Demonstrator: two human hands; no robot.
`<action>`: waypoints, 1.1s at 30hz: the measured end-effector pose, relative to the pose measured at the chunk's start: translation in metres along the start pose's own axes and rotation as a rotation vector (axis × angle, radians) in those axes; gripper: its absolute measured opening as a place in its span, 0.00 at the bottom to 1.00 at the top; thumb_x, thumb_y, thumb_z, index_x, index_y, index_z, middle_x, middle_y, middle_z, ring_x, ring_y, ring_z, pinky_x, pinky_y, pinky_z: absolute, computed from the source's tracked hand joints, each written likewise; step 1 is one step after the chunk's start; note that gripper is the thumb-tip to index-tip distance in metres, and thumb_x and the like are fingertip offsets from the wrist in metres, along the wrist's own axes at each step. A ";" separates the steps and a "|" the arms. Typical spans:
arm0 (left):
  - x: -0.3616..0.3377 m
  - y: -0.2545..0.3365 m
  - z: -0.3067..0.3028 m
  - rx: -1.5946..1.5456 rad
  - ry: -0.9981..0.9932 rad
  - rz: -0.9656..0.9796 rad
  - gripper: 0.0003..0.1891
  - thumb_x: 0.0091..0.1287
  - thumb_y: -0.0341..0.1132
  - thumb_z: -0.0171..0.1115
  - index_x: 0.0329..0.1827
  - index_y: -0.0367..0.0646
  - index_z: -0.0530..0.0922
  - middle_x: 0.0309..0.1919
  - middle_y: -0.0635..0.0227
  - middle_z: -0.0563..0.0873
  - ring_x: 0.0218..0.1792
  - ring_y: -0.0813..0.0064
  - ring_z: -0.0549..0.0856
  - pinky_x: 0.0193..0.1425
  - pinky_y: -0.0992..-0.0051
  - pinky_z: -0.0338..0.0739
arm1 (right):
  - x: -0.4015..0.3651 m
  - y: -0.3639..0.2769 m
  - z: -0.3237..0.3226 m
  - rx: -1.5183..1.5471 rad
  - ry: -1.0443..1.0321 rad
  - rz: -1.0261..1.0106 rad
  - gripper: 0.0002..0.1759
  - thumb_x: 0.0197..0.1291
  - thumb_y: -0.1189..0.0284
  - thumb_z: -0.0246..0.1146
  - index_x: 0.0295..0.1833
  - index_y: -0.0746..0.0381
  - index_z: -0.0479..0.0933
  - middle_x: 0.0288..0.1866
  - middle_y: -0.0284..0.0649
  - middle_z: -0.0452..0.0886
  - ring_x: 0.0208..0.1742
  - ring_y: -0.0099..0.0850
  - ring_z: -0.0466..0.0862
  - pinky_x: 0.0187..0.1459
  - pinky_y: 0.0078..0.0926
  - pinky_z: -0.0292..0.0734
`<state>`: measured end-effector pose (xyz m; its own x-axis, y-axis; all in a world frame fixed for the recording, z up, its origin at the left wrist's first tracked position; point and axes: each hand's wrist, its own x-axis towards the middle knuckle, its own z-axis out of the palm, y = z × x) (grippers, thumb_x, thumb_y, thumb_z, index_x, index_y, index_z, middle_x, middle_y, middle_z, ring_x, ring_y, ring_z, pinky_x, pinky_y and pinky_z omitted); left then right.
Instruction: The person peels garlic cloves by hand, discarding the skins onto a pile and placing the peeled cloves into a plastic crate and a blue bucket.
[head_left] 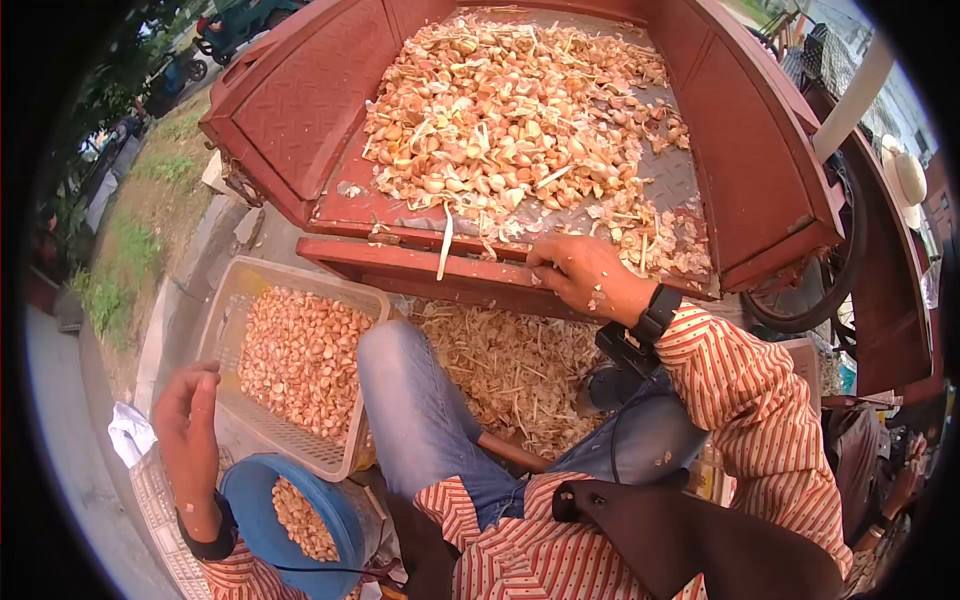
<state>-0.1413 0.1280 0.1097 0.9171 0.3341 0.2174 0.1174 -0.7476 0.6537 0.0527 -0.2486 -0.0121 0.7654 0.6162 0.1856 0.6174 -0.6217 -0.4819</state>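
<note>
A heap of loose garlic cloves (490, 150) with papery skins and dry stalks lies in the red metal cart bed (745, 160). My right hand (590, 275) is at the bed's front edge, its fingers curled; what they hold, if anything, is hidden. Small flakes of skin cling to its back. On the other side, my left hand (188, 425) is raised beside the plastic crate (225, 310) and above the blue bucket (240, 490). Its fingers are pressed together, and I cannot see anything between them. The crate holds reddish cloves (300, 360); paler peeled cloves (302, 520) lie in the bucket.
Discarded skins and stalks (510, 370) cover the ground under the cart, between my knees. The cart's red front panel (430, 268) juts out above my legs. Another person's hand (905, 470) shows at the far right, near a wheel (825, 270).
</note>
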 end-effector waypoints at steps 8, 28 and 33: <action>0.130 0.104 0.265 0.038 -0.210 0.488 0.12 0.57 0.32 0.60 0.43 0.36 0.78 0.32 0.54 0.82 0.33 0.61 0.82 0.39 0.69 0.75 | 0.021 0.065 -0.015 0.030 0.137 0.123 0.08 0.52 0.70 0.58 0.34 0.62 0.77 0.33 0.45 0.79 0.36 0.45 0.80 0.38 0.40 0.73; 0.084 0.115 0.292 -0.707 -0.519 0.141 0.11 0.65 0.29 0.56 0.46 0.30 0.75 0.33 0.64 0.84 0.34 0.80 0.81 0.41 0.80 0.76 | 0.020 0.050 -0.001 0.921 0.100 0.066 0.09 0.54 0.75 0.65 0.37 0.66 0.72 0.27 0.34 0.78 0.28 0.18 0.76 0.30 0.19 0.72; 0.073 0.098 0.303 -0.674 -0.460 0.070 0.09 0.67 0.29 0.52 0.45 0.32 0.74 0.35 0.65 0.81 0.35 0.81 0.82 0.41 0.80 0.79 | 0.012 0.028 -0.011 0.840 0.045 0.076 0.08 0.53 0.76 0.64 0.35 0.64 0.71 0.23 0.33 0.76 0.26 0.19 0.75 0.28 0.20 0.70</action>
<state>0.0521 -0.0952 -0.0298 0.9956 -0.0787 0.0510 -0.0661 -0.2031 0.9769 0.0815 -0.2639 -0.0144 0.8168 0.5563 0.1526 0.2376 -0.0833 -0.9678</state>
